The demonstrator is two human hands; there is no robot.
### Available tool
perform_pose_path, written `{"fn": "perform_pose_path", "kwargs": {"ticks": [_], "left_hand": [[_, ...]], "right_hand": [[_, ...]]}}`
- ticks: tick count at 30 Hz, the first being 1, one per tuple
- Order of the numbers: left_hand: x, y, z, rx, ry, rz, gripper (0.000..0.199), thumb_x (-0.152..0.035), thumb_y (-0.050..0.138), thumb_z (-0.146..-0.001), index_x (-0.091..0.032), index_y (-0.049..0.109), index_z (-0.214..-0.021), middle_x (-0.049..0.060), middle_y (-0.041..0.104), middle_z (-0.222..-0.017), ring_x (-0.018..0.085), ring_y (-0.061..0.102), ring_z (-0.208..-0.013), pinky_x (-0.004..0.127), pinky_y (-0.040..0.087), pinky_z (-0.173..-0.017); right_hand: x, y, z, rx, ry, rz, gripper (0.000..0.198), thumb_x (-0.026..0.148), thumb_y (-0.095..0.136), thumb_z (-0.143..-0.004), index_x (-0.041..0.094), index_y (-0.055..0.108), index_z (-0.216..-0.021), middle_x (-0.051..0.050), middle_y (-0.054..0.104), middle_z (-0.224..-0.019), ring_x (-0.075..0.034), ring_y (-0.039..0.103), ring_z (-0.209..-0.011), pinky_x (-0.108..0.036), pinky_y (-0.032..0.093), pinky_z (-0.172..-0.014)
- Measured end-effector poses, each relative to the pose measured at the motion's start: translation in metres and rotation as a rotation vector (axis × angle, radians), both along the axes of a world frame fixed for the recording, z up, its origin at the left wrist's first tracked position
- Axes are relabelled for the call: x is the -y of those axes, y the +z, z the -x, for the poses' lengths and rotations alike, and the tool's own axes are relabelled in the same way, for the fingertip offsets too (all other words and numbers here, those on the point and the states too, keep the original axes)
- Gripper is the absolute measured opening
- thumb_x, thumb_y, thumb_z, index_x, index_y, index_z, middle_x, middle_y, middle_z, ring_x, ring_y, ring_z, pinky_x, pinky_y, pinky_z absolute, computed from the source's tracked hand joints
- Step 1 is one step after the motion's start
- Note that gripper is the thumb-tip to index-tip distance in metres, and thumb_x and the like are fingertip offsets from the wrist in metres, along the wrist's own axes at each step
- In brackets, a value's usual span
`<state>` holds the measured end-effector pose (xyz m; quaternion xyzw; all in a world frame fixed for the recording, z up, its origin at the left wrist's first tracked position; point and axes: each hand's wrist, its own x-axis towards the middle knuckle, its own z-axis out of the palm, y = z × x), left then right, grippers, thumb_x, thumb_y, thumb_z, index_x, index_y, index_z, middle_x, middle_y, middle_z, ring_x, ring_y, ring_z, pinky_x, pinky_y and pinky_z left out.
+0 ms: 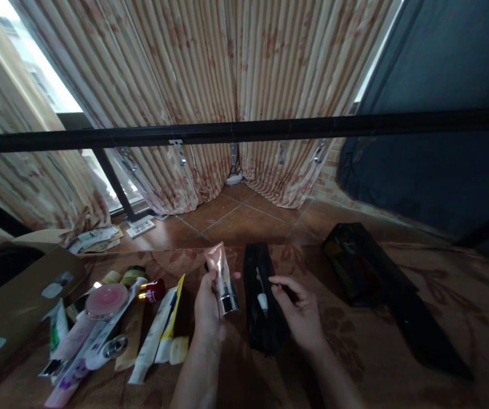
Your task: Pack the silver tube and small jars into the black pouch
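Note:
My left hand (208, 304) is closed around a shiny pink cosmetic tube (220, 272) with a silver cap, its cap end toward me. Just right of it lies a long black pouch (256, 335), its top open. Inside the pouch I see a small white-ended item (262, 301), its kind unclear. The thumb and fingers of my right hand (299, 315) pinch the pouch's right edge.
Left on the cloth-covered surface (342, 369) are several tubes, a pink round container (107, 301) and a red jar (152, 290). A cardboard box (23, 307) stands farther left. A second black case (355, 267) lies right. A dark rail (261, 129) crosses ahead.

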<state>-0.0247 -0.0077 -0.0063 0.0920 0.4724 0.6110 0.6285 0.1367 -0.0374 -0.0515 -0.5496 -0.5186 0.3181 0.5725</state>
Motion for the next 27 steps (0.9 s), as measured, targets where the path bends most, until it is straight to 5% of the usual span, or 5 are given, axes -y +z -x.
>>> {"fn": "perform_pose_path", "kwargs": {"ticks": [10,27], "left_hand": [[0.0009,0.0072,-0.0023,0.023,0.003,0.027,0.017,-0.023,0.05,-0.083,-0.013,0.061,-0.076,0.005,0.066,-0.055,0.012,0.054,-0.04,0.019,0.04,-0.038],[0.0019,0.0029,-0.0001,0.026,-0.076,0.011,0.02,-0.024,0.056,-0.067,-0.008,0.067,-0.075,0.004,0.067,-0.057,0.011,0.049,-0.036,0.023,0.036,-0.037]], "right_hand": [[0.0007,-0.0018,-0.0008,-0.013,0.022,0.018,0.02,0.036,0.062,-0.087,0.023,0.075,-0.094,-0.004,0.073,-0.087,-0.019,0.067,-0.079,-0.028,0.051,-0.069],[0.0002,-0.0036,-0.0025,0.021,0.009,0.013,0.019,0.035,0.062,-0.086,0.023,0.075,-0.094,-0.004,0.073,-0.089,-0.02,0.067,-0.083,-0.03,0.052,-0.072]]}}
